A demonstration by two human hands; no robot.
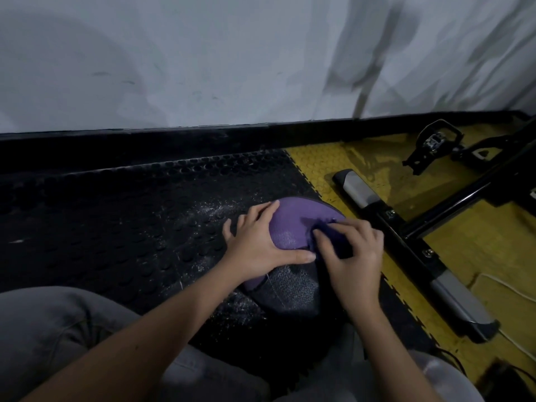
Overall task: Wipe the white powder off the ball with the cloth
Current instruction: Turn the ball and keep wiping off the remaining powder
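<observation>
The purple and grey ball sits on the black studded floor mat, between the two hands. The left hand lies spread flat against its left side, steadying it. The right hand presses a bunched dark cloth onto its top right. White powder speckles the mat nearby.

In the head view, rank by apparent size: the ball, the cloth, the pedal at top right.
1. ball, purple and grey, clearly the largest.
2. pedal and 3. cloth: unsure. The right hand covers most of the cloth, and the pedal lies farther from the camera.
</observation>
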